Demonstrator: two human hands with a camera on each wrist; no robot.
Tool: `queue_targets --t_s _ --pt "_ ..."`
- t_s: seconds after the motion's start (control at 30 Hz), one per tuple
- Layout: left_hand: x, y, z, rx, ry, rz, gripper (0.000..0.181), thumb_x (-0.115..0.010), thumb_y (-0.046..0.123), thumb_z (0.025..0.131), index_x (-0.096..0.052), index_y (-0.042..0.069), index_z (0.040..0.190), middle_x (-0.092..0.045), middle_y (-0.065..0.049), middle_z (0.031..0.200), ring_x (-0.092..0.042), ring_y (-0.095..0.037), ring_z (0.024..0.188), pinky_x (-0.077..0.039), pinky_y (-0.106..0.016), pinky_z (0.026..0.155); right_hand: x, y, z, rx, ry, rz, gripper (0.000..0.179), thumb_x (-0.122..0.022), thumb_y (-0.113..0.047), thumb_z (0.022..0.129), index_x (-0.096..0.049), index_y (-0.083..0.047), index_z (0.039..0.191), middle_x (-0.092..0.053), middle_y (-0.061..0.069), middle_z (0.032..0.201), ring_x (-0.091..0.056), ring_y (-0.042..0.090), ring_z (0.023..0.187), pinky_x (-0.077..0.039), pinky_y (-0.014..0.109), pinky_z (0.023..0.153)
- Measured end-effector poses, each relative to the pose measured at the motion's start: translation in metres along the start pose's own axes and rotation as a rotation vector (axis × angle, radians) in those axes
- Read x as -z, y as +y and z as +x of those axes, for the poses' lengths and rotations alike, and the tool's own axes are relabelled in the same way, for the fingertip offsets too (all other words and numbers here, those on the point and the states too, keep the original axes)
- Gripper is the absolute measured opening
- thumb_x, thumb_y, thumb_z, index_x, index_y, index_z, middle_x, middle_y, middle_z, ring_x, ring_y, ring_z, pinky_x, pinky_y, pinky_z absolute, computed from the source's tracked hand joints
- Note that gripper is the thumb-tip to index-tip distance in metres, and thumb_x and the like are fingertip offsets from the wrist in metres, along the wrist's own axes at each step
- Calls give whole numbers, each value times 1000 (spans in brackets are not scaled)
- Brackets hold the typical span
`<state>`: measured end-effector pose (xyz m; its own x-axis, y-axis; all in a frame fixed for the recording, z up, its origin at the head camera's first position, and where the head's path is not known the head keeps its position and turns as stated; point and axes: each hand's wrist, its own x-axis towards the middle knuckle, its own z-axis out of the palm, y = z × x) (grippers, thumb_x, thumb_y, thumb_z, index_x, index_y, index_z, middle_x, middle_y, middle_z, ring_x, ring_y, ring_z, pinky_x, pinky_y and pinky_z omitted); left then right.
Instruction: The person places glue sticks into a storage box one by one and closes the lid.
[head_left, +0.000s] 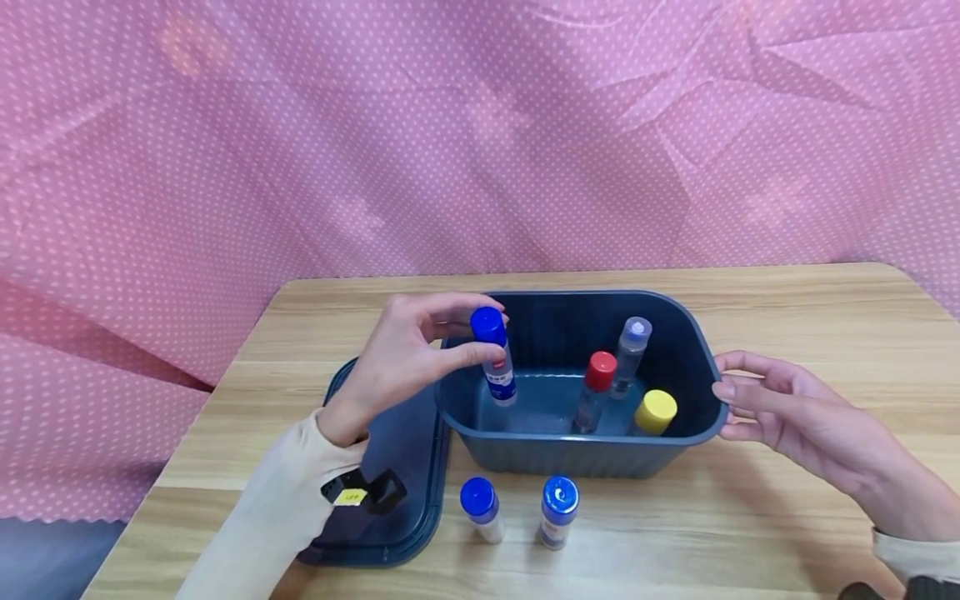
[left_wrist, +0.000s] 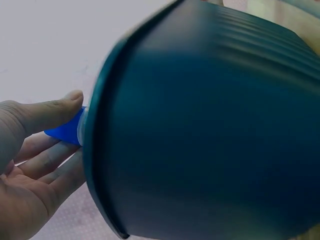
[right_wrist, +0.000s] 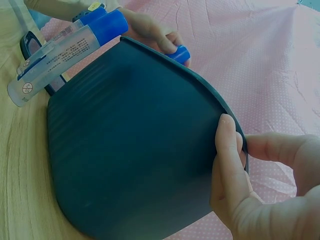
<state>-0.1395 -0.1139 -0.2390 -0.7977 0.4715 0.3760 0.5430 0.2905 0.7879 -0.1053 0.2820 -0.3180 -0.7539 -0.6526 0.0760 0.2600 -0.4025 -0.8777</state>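
My left hand (head_left: 408,354) pinches a clear glue bottle (head_left: 501,382) with a blue cap between thumb and fingers. It holds the bottle upright, just inside the left end of a dark blue plastic box (head_left: 570,457). In the left wrist view the box wall hides most of the bottle, leaving its blue cap (left_wrist: 67,127) visible. At the box's right end, my right hand (head_left: 810,425) grips the rim, thumb on one side and fingers on the other. Inside the box stand a red-capped bottle (head_left: 600,373), a yellow-capped bottle (head_left: 657,412) and a clear-topped bottle (head_left: 634,337).
Two more blue-capped bottles, one at left (head_left: 480,502) and one at right (head_left: 559,500), stand on the wooden table (head_left: 675,533) before the box. A dark blue lid (head_left: 405,533) lies left of it, partly under my left forearm. Pink dotted cloth (head_left: 480,150) hangs behind.
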Motion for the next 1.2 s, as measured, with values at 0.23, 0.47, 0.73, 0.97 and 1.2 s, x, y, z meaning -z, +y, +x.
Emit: queue_targets --t_s 0.23,0.47,0.73,0.97,1.2 --pt "-2 -10 3 28 -15 59 36 -79 8 80 -68 4 113 -71 -7 107 -69 -17 96 -55 -31 85 -1 1 1 2 4 -17 37 -23 12 100 -51 1 122 -65 13 110 -67 26 101 -52 40 89" --pt "-5 -15 8 17 -53 85 36 -80 9 79 -69 4 112 -71 -7 105 -69 -17 94 -55 -33 86 -2 1 1 3 13 -14 37 -24 11 100 -51 0 122 -65 12 110 -67 25 101 -53 39 89" --pt "-9 -19 12 55 -76 94 36 -80 9 79 -68 3 112 -71 -8 103 -69 -18 93 -55 -31 85 -2 0 1 2 16 -27 36 -24 11 100 -51 0 121 -65 12 110 -67 25 100 -53 39 89" --pt "-13 -21 14 83 -99 148 35 -80 7 78 -68 0 111 -70 -10 102 -69 -19 92 -55 -29 84 -3 0 1 7 8 -27 35 -23 11 100 -50 1 121 -65 12 110 -67 25 101 -52 40 90" --pt "-17 -19 15 100 -110 321 37 -80 11 79 -69 4 114 -69 -13 111 -69 -26 98 -55 -36 85 -3 0 -1 0 26 -34 35 -24 10 100 -50 0 121 -65 11 109 -67 25 100 -53 39 89"
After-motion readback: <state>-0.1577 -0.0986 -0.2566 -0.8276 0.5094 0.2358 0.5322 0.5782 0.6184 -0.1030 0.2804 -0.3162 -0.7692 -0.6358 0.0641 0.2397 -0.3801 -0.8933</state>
